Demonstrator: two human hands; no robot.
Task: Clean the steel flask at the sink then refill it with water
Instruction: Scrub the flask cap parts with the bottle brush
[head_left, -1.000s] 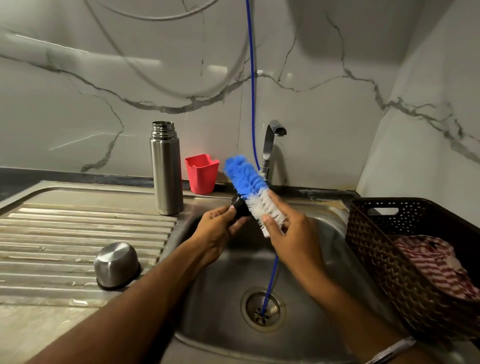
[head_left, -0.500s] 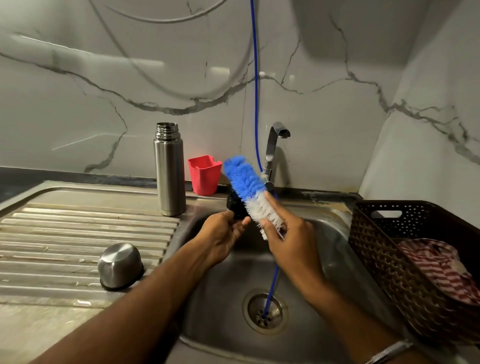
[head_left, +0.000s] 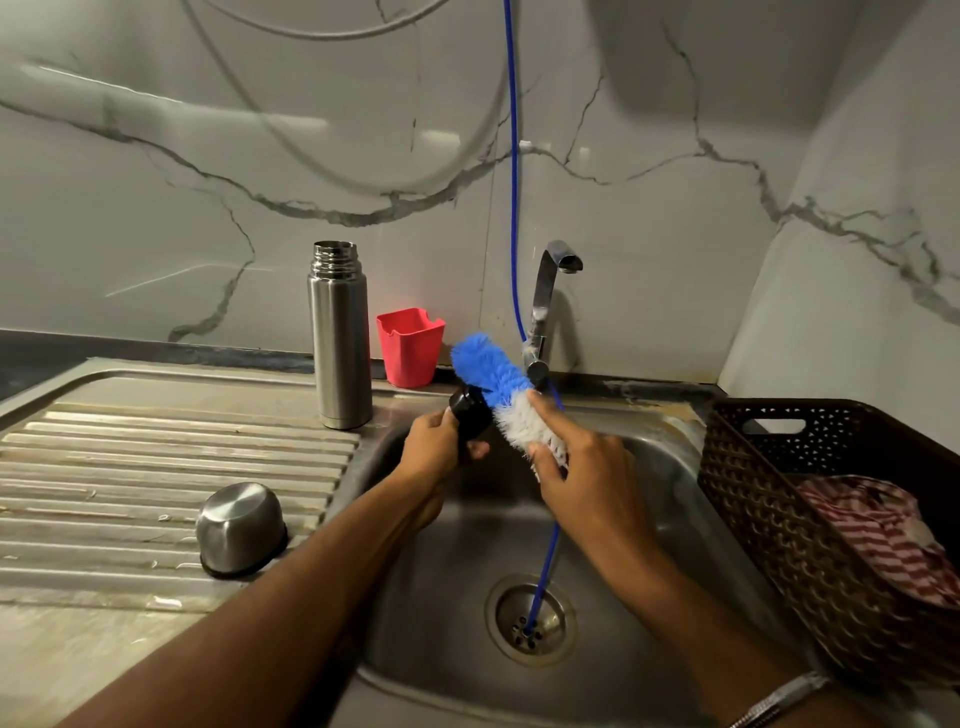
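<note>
The steel flask (head_left: 340, 338) stands upright and uncapped on the drainboard at the sink's back left corner. Its steel cup lid (head_left: 240, 527) lies upside down on the ribbed drainboard. Over the sink basin (head_left: 441, 597), my left hand (head_left: 436, 449) grips a small black stopper (head_left: 470, 413). My right hand (head_left: 582, 473) holds a blue and white bottle brush (head_left: 498, 387) by its white end, its bristles touching the stopper. The tap (head_left: 550, 291) stands behind; no water is visible from its spout.
A red plastic cup (head_left: 410, 345) sits behind the flask by the wall. A thin blue hose (head_left: 514, 208) hangs from above into the drain (head_left: 530, 621). A dark woven basket (head_left: 810, 499) with a striped cloth (head_left: 878, 535) sits at the sink's right edge.
The hands stay together over the basin; the brush has shifted slightly against the black stopper, and the left hand has turned the stopper a little.
</note>
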